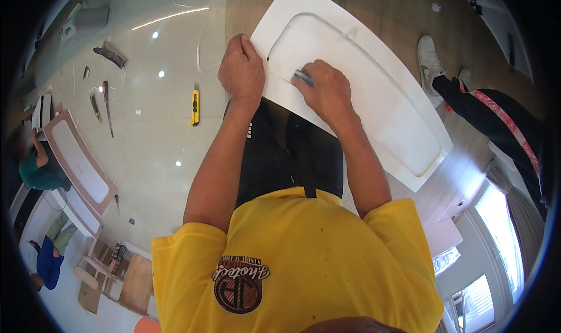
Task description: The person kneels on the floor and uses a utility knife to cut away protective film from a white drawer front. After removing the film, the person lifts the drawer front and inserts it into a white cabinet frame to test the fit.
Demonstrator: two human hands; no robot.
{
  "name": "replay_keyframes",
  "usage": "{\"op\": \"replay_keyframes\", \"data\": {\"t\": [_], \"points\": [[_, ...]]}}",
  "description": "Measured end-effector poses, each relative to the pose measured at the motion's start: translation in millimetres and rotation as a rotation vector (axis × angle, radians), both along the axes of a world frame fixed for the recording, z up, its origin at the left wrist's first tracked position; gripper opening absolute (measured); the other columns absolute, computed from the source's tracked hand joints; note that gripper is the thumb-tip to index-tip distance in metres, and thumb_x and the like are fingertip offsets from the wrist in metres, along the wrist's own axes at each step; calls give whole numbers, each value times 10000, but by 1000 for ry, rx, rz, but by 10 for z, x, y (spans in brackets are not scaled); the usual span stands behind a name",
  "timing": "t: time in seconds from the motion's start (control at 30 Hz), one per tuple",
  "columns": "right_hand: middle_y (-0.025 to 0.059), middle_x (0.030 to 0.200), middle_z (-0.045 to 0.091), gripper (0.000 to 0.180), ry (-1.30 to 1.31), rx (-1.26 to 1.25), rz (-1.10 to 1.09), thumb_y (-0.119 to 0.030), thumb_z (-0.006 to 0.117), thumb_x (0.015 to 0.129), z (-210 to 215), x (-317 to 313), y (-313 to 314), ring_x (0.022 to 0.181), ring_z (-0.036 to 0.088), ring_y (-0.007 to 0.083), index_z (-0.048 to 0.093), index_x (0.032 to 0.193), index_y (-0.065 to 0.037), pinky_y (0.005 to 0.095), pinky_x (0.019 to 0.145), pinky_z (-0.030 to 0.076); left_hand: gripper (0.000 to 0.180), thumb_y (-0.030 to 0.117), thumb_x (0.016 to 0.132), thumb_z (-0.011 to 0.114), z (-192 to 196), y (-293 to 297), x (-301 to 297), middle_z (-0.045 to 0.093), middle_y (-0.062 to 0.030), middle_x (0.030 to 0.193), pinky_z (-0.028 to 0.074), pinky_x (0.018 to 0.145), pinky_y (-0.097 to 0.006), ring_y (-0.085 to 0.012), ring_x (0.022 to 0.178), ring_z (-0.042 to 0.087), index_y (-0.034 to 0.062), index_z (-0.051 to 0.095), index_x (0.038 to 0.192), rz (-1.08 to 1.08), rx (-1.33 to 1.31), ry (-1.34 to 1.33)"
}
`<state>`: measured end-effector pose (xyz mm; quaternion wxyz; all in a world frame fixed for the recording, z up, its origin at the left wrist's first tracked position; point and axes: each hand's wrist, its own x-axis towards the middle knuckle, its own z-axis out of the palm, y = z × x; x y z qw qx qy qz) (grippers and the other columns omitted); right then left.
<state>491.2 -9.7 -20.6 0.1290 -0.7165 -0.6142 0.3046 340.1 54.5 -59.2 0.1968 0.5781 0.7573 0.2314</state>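
A large white panel (pixel 385 99) with a raised rounded outline lies slanted across my lap, running from upper left to lower right. My left hand (pixel 241 70) is closed at the panel's left edge, its thumb pointing up; the fingers' undersides are hidden. Over the panel's left half, my right hand (pixel 327 93) is closed around a small grey flat-edged tool (pixel 304 77). The tool's end rests against or just above the white surface; its exact kind cannot be made out.
On the shiny tile floor to my left lie a yellow utility knife (pixel 195 106), a screwdriver (pixel 107 106) and another slim tool (pixel 94 106). A person's leg (pixel 491 114) with a white shoe is at the right. Two people work by similar framed panels (pixel 79 157) at far left.
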Motion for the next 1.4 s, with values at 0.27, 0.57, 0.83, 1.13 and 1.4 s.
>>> {"op": "replay_keyframes", "data": {"t": [0.27,0.57,0.83,1.13,1.4], "points": [[129,900,665,213,34,21,15,-238,732,865,-3,-33,69,868,671,336,714,930,-37,437,772,524,287,275,1035,499,21,7,-10,734,-171,945,545,741,-484,-398,848,697,72,701,1047,-29,30,4],[140,891,667,229,47,55,28,-238,753,860,-4,-72,137,859,668,349,731,957,-32,436,774,522,301,288,1034,501,30,29,-7,737,-177,957,547,760,-484,-403,864,700,74,709,1066,-22,15,0],[135,900,665,214,67,104,32,-227,760,852,3,-69,138,860,668,343,732,947,-37,430,769,522,288,269,1035,495,32,44,-4,731,-175,951,544,746,-484,-396,854,697,63,696,1042,-29,7,12],[136,903,664,235,23,83,25,-252,753,867,-16,-48,108,865,670,336,731,964,-40,428,769,523,287,267,1039,488,44,44,7,730,-172,942,542,746,-488,-399,852,695,68,696,1043,-27,-37,17],[123,888,660,209,-32,7,21,-237,741,870,-15,-22,81,834,661,348,715,927,-38,430,751,520,277,258,1035,500,32,41,15,735,-169,943,543,742,-492,-399,845,699,64,696,1053,-24,-18,9]]}}
